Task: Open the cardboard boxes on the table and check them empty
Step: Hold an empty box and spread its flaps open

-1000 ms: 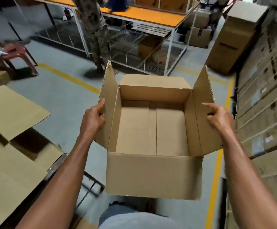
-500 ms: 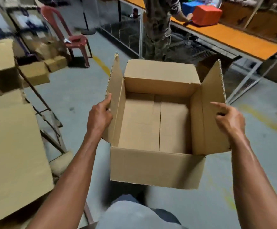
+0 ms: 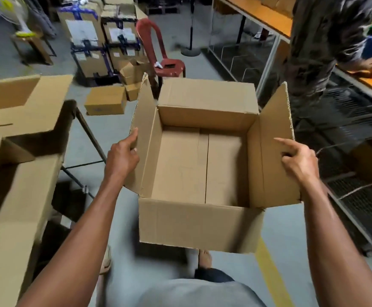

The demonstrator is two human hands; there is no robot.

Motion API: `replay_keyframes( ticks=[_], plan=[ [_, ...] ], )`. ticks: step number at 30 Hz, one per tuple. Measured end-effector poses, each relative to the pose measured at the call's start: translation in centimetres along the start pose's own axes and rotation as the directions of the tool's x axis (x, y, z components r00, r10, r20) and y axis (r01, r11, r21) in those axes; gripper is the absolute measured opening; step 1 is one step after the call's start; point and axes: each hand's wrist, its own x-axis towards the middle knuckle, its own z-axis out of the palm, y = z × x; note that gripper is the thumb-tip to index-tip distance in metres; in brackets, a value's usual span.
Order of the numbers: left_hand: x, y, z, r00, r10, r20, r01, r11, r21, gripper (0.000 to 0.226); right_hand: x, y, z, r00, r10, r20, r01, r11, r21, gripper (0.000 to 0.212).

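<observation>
An open cardboard box (image 3: 200, 227) hangs in the air in front of me, all flaps up, its inside bare down to the bottom seam. My left hand (image 3: 123, 159) grips the left side flap, thumb along the flap's outer edge. My right hand (image 3: 299, 161) holds the right side flap from outside, forefinger stretched toward the flap and the other fingers curled. Both arms reach forward from the lower corners of the view.
Several opened cardboard boxes (image 3: 14, 138) sit on a table at my left. A red chair (image 3: 163, 60), taped cartons (image 3: 105, 41) and a small box (image 3: 105, 103) stand on the floor ahead. A person (image 3: 320, 41) stands at an orange bench (image 3: 267, 16) on the right, wire racks below.
I have turned left while carrying the box; the chair and stacked cartons now lie ahead, and the person at the bench has shifted to the right. My grip on the flaps is unchanged.
</observation>
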Motion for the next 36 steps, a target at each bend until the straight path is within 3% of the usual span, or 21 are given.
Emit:
replay_keyframes(
  ticks=[12,26,36],
  plan=[
    [29.2,-1.7,0.5,0.956,-0.226,-0.185,0.229,0.973,-0.005,0.065,30.6,-21.3,17.0,0.955,-0.236,0.179,0.245,0.969,-0.028,0.064],
    [67.0,-8.3,-6.0,0.908,-0.311,-0.282,0.315,0.949,-0.032,0.067,57.9,-49.1,37.6,0.913,-0.357,0.195,0.359,0.933,0.029,0.063],
    [87.5,-16.7,-12.5,0.789,-0.444,-0.425,0.471,0.881,-0.046,0.069,74.6,-71.3,56.3,0.766,-0.553,0.328,0.541,0.830,0.136,0.064]
  ],
)
